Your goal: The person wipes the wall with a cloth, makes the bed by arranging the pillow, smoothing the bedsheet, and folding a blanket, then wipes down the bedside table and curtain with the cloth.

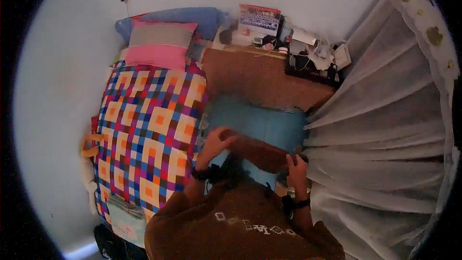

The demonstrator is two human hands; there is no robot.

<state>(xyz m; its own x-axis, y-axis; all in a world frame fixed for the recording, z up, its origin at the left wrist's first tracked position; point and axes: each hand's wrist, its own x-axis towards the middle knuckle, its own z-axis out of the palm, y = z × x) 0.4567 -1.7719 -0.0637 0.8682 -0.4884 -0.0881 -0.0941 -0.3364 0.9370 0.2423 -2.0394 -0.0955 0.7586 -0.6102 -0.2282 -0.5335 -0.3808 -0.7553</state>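
Brown strip (259, 153), one: spanned between my hands, above a blue surface (255, 115). My left hand (219, 143): gripping its left end. My right hand (297, 168): pinching its right end. Dark tray (309, 77), one: holding white cable (302, 62) and crumpled plastic (322, 58); smaller contents unclear.
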